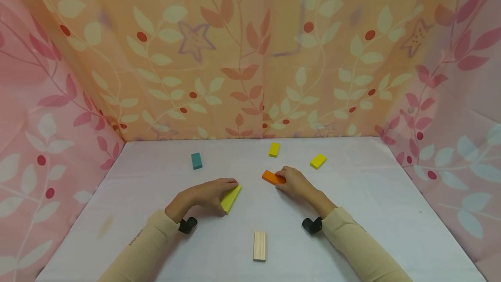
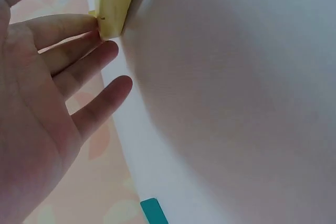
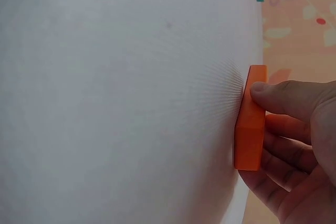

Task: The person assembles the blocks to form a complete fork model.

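Plain wooden block (image 1: 259, 246), foremost on the white worktop (image 1: 293, 251); left hand (image 1: 210, 193), angled inward, its grip pinching a light-yellow block (image 1: 231, 199) left of centre; right hand (image 1: 296, 183), likewise angled inward, its grip pinching an orange block (image 1: 271, 177) right of centre; teal block (image 1: 196, 160) and two yellow blocks (image 1: 274, 149) behind.

Orange floral backdrop (image 1: 285, 68) at twelve o'clock; pink leafy drape (image 1: 39, 121) at nine; similar drape (image 1: 462, 99) at three; white bench (image 1: 250, 203) toward six
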The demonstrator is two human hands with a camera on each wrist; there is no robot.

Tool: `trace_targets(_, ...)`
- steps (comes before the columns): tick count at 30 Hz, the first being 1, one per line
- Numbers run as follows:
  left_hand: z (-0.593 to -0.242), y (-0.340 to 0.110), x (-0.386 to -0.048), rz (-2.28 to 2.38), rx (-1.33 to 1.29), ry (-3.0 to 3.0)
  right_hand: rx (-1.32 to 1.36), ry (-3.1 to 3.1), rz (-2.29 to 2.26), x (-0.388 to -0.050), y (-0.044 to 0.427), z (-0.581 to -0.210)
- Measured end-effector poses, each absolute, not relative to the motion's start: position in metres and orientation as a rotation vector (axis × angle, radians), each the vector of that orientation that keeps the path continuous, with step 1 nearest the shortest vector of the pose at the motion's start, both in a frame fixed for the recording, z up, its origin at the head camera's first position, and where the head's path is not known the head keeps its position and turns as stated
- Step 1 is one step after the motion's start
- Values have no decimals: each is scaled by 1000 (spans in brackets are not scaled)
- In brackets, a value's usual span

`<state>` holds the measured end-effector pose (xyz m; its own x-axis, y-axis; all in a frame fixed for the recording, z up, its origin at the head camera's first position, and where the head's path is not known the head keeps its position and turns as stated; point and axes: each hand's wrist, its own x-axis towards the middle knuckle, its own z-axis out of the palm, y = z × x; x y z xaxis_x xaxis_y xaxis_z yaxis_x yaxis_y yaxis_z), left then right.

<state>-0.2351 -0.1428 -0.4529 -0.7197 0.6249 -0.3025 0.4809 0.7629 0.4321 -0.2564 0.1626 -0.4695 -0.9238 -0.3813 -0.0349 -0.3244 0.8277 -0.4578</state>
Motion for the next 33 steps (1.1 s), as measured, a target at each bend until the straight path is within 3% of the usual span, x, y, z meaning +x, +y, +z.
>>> trace_targets(33, -459, -120, -220, 627, 773, 2755, -593, 2878, -714, -256, 163, -466)
